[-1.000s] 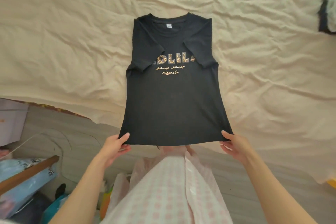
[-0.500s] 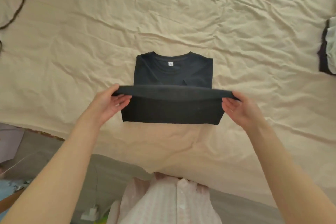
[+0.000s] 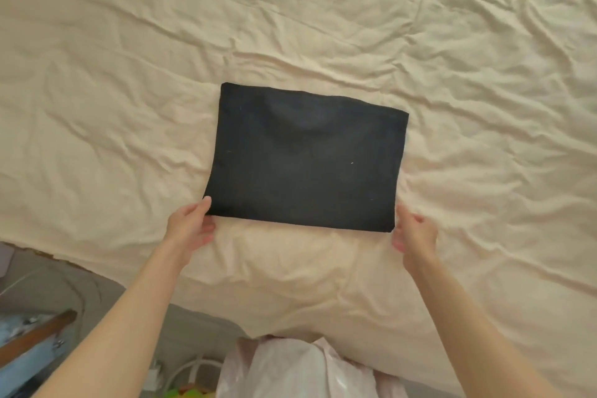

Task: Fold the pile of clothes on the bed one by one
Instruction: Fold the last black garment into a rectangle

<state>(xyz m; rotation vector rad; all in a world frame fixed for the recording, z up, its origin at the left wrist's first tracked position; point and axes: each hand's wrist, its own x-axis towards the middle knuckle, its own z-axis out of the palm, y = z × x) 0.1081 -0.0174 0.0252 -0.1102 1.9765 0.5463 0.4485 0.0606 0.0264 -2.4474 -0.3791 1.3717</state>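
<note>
The folded shirt [image 3: 305,158] lies flat on the bed [image 3: 129,74] in front of me. My left hand [image 3: 190,228] is at its near left corner, my right hand [image 3: 415,231] at its near right corner.
</note>
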